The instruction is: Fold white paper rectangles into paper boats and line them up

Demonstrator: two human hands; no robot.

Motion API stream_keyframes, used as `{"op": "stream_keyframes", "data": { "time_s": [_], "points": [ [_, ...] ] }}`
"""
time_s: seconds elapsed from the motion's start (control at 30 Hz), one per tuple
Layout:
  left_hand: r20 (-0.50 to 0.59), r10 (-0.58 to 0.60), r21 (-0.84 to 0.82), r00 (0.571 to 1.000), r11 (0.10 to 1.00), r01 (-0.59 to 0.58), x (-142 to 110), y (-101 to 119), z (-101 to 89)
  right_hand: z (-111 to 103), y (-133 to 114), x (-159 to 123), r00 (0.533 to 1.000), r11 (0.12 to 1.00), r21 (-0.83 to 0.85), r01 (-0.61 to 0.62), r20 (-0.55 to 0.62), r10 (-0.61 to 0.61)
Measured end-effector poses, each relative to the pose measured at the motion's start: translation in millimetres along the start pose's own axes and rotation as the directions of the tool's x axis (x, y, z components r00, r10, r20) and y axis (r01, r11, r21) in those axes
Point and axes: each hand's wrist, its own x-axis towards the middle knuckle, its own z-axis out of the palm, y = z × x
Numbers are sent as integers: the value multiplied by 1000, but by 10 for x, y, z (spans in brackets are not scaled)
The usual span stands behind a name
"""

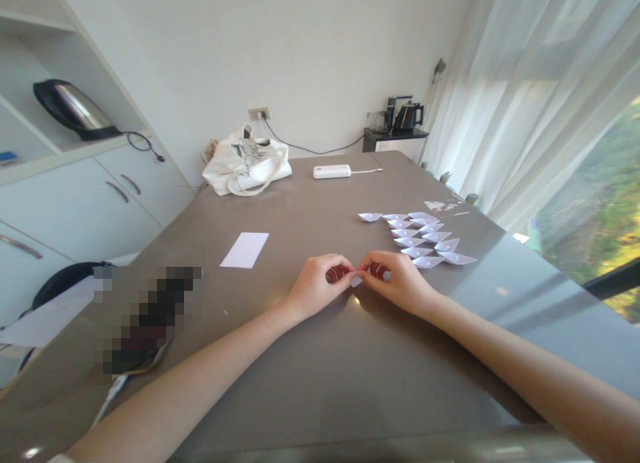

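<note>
Between my fingertips, low over the table, is a small folded piece of white paper [356,281]. My left hand [323,283] pinches it from the left, thumb against forefinger. From the other side my right hand [395,279] pinches it too, and the fingertips of both hands meet. Most of the paper is hidden by my fingers, so its full shape does not show. Just beyond my right hand stand several white paper boats [407,241], grouped in slanting rows. A flat stack or sheet of white paper [245,250] lies to the left of my left hand.
A white power bank [332,172] with a short cable and a white handbag [247,166] lie at the table's far end. Paper scraps [440,205] are near the right edge. A blurred-out dark device [150,323] with a cable lies at left on the grey table [310,209].
</note>
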Motion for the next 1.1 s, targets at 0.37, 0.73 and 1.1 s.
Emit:
{"op": "stream_keyframes", "data": {
  "time_s": [0.37, 0.73, 1.1],
  "points": [
    [-95, -86, -210, 992, 976, 65, 18, -11, -2, 12, -5, -7, 993, 992, 126, -6, -118, 21],
    [-117, -247, -655, 962, 747, 112, 53, -73, 51, 3, 4, 4, 974, 939, 340, -48, -193, 120],
    [-108, -178, -614, 978, 786, 75, 32, -28, 84, -15, -48, -20, 995, 987, 158, 32, -103, -15]
  ]
}}
